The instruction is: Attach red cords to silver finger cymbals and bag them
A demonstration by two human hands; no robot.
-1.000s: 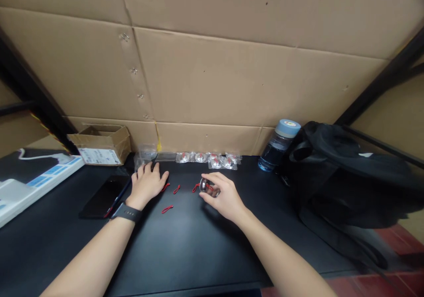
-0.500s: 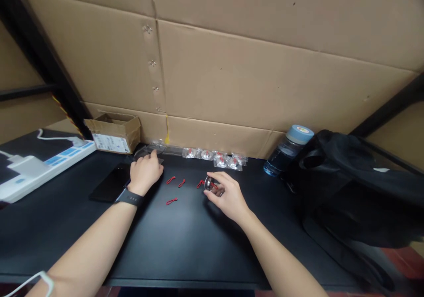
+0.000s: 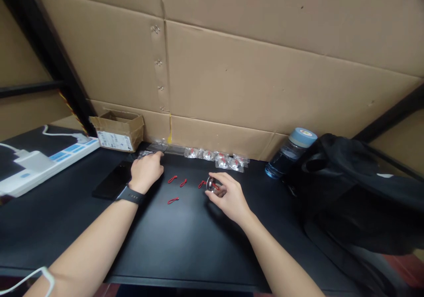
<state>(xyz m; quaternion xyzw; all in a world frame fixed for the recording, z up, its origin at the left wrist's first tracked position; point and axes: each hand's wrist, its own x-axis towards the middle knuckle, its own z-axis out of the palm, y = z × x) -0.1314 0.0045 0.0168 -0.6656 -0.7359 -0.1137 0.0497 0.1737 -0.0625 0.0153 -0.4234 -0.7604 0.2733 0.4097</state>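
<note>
My right hand (image 3: 230, 199) holds a shiny round metal piece (image 3: 210, 184) on edge between thumb and fingertips. A bit of red cord shows inside the curl of these fingers. Just left of the metal piece lies a red cord loop (image 3: 201, 184). Several more, such as this red loop (image 3: 172, 200), are spread between my hands. My left hand (image 3: 146, 172), with a dark wristband, reaches to clear plastic packaging (image 3: 157, 146) near the back wall. Its fingers are bent, and their tips are mostly hidden, so what they grip is unclear.
Several clear packets (image 3: 208, 155) with round metal pieces line the cardboard wall. A dark phone-like slab (image 3: 111, 183) lies beside my left wrist. A small carton (image 3: 121, 131) and power strip (image 3: 62, 158) are left; a bottle (image 3: 288, 153) and black bag (image 3: 351, 191) right.
The whole view has shifted slightly. My left fingers have moved a little over the clear plastic at the back. The right hand keeps its hold on the metal piece.
</note>
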